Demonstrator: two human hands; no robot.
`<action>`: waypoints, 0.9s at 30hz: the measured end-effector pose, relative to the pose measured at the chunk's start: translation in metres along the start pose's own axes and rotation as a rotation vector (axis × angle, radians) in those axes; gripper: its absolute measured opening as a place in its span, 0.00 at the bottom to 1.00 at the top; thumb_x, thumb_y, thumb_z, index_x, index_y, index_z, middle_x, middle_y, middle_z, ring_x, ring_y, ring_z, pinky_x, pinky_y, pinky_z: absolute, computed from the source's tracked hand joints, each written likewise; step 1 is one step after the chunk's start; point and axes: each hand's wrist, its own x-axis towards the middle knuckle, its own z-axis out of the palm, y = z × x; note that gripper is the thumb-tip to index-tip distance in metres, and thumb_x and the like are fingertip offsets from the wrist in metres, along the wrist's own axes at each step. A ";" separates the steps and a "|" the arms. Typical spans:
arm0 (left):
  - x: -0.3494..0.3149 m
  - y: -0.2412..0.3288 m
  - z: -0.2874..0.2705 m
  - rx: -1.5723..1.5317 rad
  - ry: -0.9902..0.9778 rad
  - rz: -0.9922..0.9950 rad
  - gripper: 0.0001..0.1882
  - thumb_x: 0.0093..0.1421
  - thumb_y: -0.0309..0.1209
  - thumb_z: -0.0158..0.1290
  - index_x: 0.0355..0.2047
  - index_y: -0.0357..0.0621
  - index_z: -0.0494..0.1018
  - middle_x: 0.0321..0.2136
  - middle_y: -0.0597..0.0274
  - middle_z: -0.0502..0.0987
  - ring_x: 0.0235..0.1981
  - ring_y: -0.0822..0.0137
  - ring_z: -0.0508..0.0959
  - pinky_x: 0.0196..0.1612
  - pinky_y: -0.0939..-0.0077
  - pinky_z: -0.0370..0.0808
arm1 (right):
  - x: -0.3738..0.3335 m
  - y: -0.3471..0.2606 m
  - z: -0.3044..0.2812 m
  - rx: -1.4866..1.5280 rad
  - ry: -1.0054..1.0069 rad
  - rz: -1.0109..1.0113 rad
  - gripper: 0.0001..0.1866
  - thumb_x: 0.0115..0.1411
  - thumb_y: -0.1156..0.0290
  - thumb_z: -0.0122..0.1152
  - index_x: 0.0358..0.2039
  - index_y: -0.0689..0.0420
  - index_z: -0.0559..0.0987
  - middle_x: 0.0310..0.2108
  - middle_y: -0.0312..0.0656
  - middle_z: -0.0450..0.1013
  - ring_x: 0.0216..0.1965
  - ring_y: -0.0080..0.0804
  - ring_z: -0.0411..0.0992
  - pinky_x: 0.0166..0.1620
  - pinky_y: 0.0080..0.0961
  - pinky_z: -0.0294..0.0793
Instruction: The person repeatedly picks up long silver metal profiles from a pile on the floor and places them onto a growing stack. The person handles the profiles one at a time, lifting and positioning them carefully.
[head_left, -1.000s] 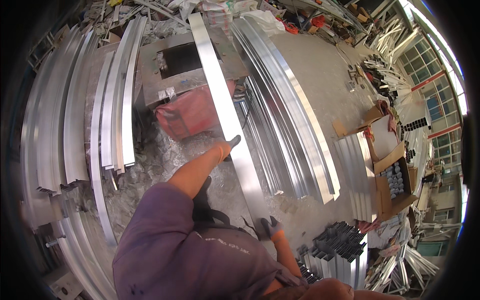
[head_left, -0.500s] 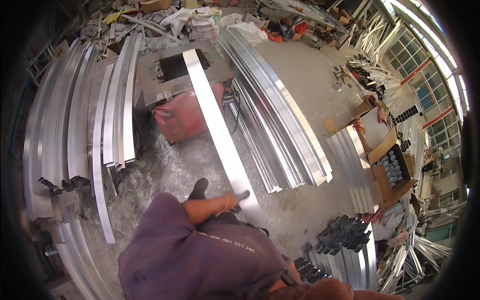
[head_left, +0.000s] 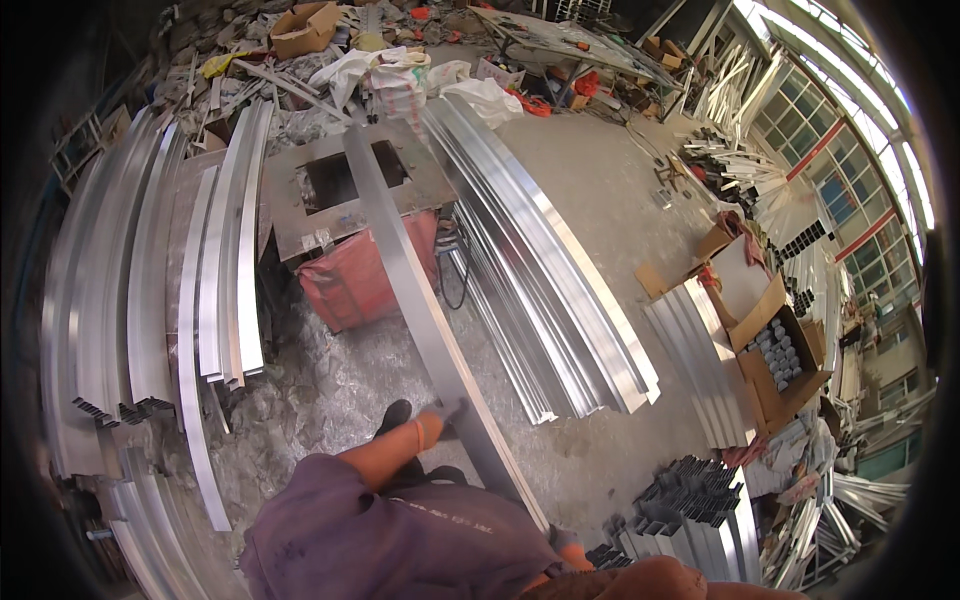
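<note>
Over the concrete floor point(head_left: 620, 200) we carry a long aluminium bar point(head_left: 420, 300), its far end resting across the steel plate point(head_left: 350, 190) on the red box point(head_left: 350, 280). Our left hand point(head_left: 445, 412) closes its grip on the bar's near stretch; our right hand point(head_left: 562, 540) sits at the near end, mostly hidden, so we cannot tell its grip. We judge we are placing the bar on the plate. Next calls for keeping it level and clear of the bar stacks point(head_left: 540, 290) just beside.
</note>
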 end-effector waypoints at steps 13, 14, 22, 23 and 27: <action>0.254 0.355 -0.127 0.226 0.698 0.501 0.40 0.54 0.59 0.62 0.50 0.31 0.76 0.47 0.42 0.81 0.50 0.48 0.81 0.52 0.62 0.74 | 0.197 -0.333 -0.221 -0.040 0.404 -0.244 0.39 0.50 0.48 0.70 0.58 0.54 0.71 0.47 0.52 0.79 0.49 0.53 0.77 0.56 0.44 0.74; 0.258 0.379 -0.139 0.184 0.762 0.546 0.40 0.54 0.60 0.62 0.49 0.33 0.78 0.46 0.43 0.82 0.49 0.48 0.81 0.52 0.62 0.74 | 0.207 -0.358 -0.234 -0.053 0.419 -0.271 0.40 0.50 0.46 0.70 0.59 0.55 0.71 0.46 0.53 0.79 0.49 0.52 0.78 0.55 0.44 0.74; 0.233 0.426 -0.108 0.675 0.845 0.422 0.45 0.54 0.67 0.55 0.49 0.32 0.79 0.46 0.42 0.82 0.49 0.44 0.81 0.51 0.59 0.76 | 0.237 -0.375 -0.248 0.014 0.383 -0.248 0.47 0.51 0.42 0.68 0.65 0.56 0.67 0.48 0.51 0.79 0.51 0.51 0.77 0.60 0.44 0.70; 0.240 0.414 -0.115 0.721 0.773 0.347 0.47 0.55 0.68 0.53 0.51 0.30 0.77 0.50 0.38 0.79 0.56 0.42 0.77 0.57 0.57 0.73 | 0.239 -0.361 -0.230 -0.062 0.422 -0.198 0.49 0.50 0.42 0.69 0.67 0.55 0.65 0.49 0.52 0.78 0.53 0.51 0.76 0.60 0.44 0.70; 0.220 0.323 -0.072 0.745 0.701 0.390 0.44 0.58 0.63 0.55 0.55 0.29 0.74 0.53 0.34 0.77 0.56 0.40 0.76 0.60 0.55 0.70 | 0.203 -0.290 -0.182 0.000 0.442 -0.183 0.43 0.50 0.43 0.68 0.61 0.56 0.69 0.49 0.53 0.78 0.51 0.51 0.77 0.56 0.44 0.73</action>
